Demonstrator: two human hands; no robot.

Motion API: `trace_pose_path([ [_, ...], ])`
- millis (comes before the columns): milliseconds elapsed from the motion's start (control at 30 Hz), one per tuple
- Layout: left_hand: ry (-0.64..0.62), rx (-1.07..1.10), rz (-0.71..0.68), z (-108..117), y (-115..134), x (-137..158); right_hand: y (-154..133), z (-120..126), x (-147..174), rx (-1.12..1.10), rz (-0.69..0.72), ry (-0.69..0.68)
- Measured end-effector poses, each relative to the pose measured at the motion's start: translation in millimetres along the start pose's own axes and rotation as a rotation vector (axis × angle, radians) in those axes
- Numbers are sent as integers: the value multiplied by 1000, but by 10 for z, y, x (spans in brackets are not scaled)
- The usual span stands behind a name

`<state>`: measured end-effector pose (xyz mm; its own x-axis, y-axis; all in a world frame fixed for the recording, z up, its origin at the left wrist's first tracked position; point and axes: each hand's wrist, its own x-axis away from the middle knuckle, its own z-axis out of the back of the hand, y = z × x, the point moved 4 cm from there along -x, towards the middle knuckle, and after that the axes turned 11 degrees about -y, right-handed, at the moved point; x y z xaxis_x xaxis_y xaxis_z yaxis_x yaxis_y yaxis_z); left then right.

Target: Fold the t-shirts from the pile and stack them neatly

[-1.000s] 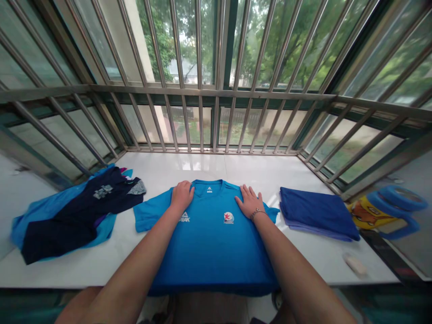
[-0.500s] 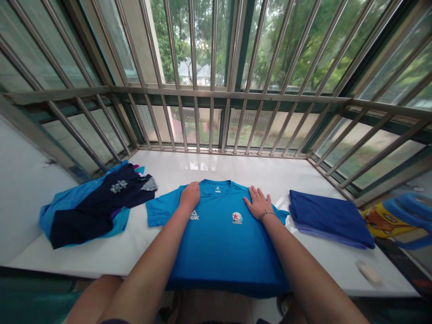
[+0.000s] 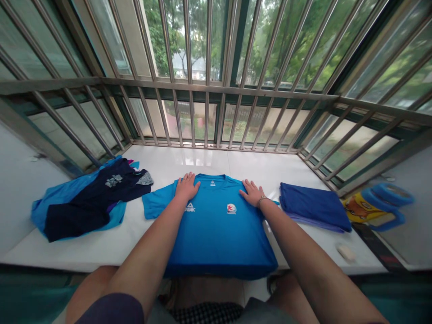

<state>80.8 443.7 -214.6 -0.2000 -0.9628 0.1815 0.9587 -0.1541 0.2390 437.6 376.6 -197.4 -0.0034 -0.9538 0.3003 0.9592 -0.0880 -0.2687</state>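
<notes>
A blue T-shirt (image 3: 219,234) lies spread front side up, its collar toward the window and its lower part hanging over the near edge of the white ledge (image 3: 256,162). It bears a white logo on one side of the chest and a round red-and-white badge on the other. My left hand (image 3: 186,186) rests flat on the left shoulder of the shirt, fingers stretched out. On the opposite shoulder lies my right hand (image 3: 252,193), also flat with fingers apart, a bracelet round its wrist. The left sleeve is spread outward; my right arm partly hides the other sleeve.
A loose heap of dark and blue clothes (image 3: 84,198) lies at the left. Folded dark blue cloth (image 3: 313,204) sits at the right, beside a yellow-and-blue jug (image 3: 367,204), a dark flat object (image 3: 378,247) and a small pale object (image 3: 346,253). Metal bars (image 3: 216,90) line the window.
My left hand's fingers, bunched at the shirt's shoulder before, are now stretched out flat. My right hand stays flat on the other shoulder. The whole view has shifted slightly.
</notes>
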Motion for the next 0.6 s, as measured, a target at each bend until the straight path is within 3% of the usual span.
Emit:
trace_pose_path([
  [133, -25, -9, 10, -11, -21, 14, 159, 442, 345, -7, -23, 122],
  [233, -2, -8, 10, -30, -34, 8, 339, 492, 999, -29, -73, 187],
  [333, 16, -12, 8, -51, -49, -12, 478, 75, 1869, -105, -123, 152],
  [467, 35, -26, 3, -68, -41, 0, 559, -871, 2876, -275, -234, 78],
  [533, 88, -33, 1, -47, -17, 38, 579, -1288, 3130, -415, -291, 52],
  [600, 130, -48, 4, -15, 13, 80, 572, -1561, 3179, -570, -309, 51],
])
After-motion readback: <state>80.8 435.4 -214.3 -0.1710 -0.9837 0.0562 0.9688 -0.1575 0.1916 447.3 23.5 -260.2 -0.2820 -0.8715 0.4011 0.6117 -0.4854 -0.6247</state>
